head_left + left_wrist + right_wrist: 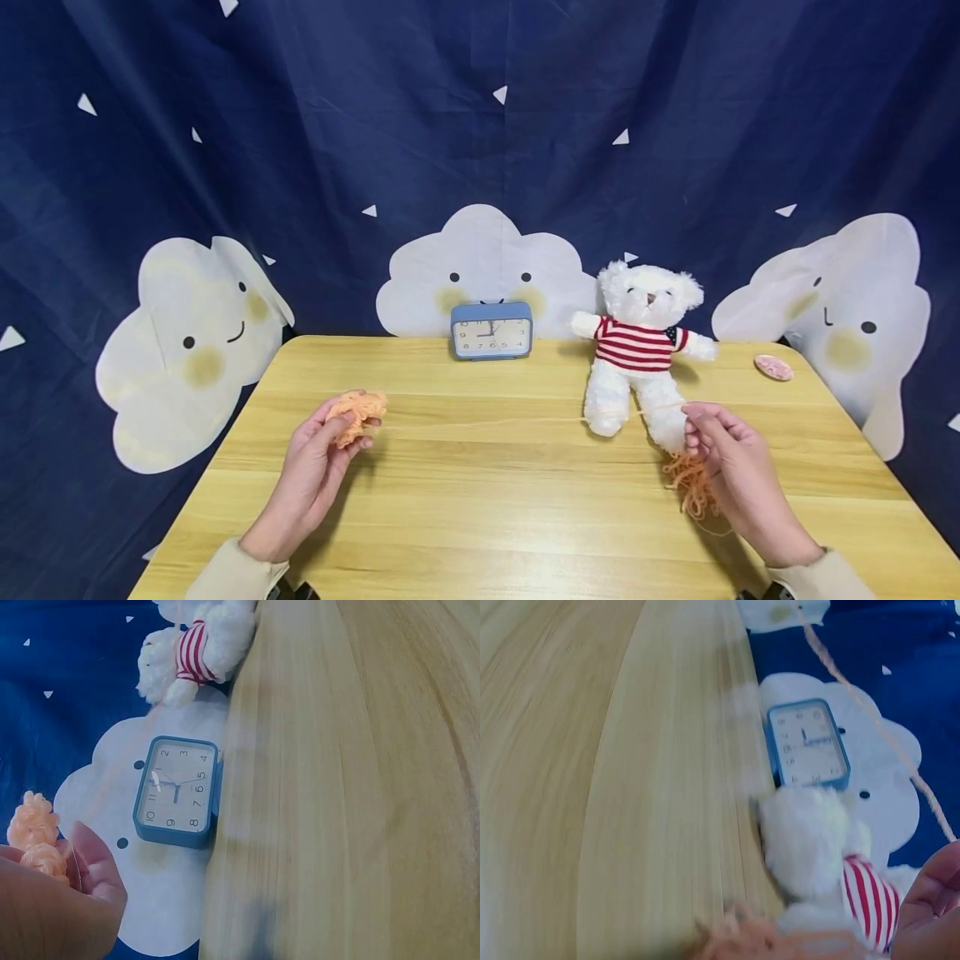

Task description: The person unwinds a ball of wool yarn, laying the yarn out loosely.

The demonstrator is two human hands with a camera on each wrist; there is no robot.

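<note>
My left hand (pixel 309 471) grips a bundle of peach-orange yarn (pixel 362 417) above the table's left side. From that bundle a thin strand (pixel 480 423) stretches nearly level to my right hand (pixel 741 471), which pinches it between thumb and fingers. Below the right fingers hangs a loose, curly tangle of the same yarn (pixel 693 487). In the left wrist view the yarn bundle (pixel 36 825) pokes out between thumb and fingers. The right wrist view shows the taut strand (pixel 889 735) running to the hand (pixel 934 907), whose fingertips are mostly cut off, and the blurred tangle (pixel 757 937).
A white teddy bear (pixel 633 350) in a red-striped sweater sits behind the strand, near my right hand. The blue alarm clock (pixel 491 332) stands at the wooden table's (pixel 480 517) back edge. A small pink oval item (pixel 774 367) lies back right, before a navy curtain (pixel 337 125).
</note>
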